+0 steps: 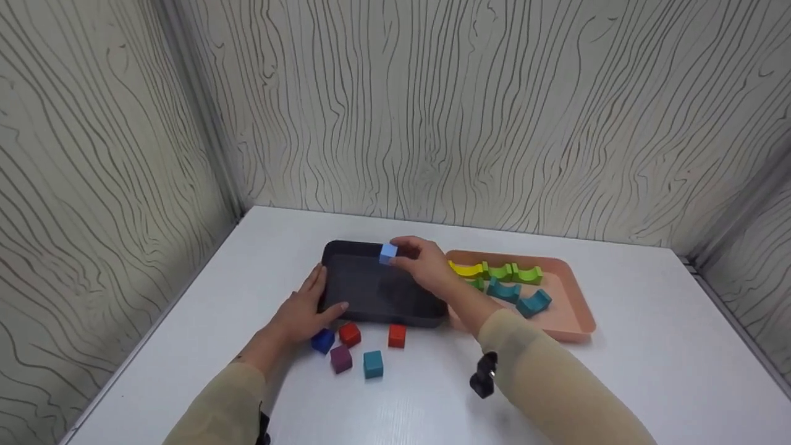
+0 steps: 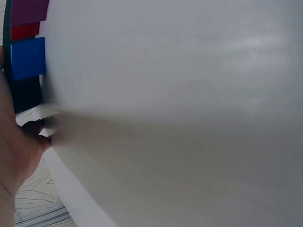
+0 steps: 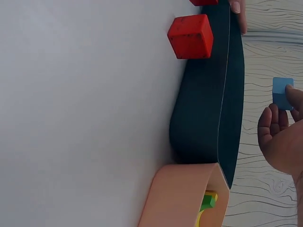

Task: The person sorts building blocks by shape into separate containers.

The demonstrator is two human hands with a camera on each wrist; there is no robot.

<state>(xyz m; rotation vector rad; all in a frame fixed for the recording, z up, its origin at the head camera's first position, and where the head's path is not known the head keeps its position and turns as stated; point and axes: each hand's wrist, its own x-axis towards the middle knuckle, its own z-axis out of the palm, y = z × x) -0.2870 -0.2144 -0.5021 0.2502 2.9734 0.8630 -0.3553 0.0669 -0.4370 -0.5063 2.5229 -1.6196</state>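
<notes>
Pinched between the thumb and fingers of my right hand (image 1: 426, 262) is a light blue cube (image 1: 388, 254), held above the dark tray (image 1: 371, 290). The right wrist view shows the same light blue cube (image 3: 282, 93) at the fingertips. My left hand (image 1: 303, 312) rests against the left end of the dark tray, its fingers along the outer side and its thumb over the near rim. Close by the left hand sits a dark blue cube (image 1: 322, 340), partly covered by it. Two red cubes (image 1: 350, 334), a purple cube (image 1: 341, 358) and a teal cube (image 1: 373, 364) lie before the tray.
A pink tray (image 1: 581, 303) stands right of the dark one, touching or nearly so. It holds several arched blocks (image 1: 527, 274) in yellow, green and teal, some hidden behind the right forearm. Wood-grain panels (image 1: 432, 111) rise behind the white table (image 1: 432, 395) and at both sides.
</notes>
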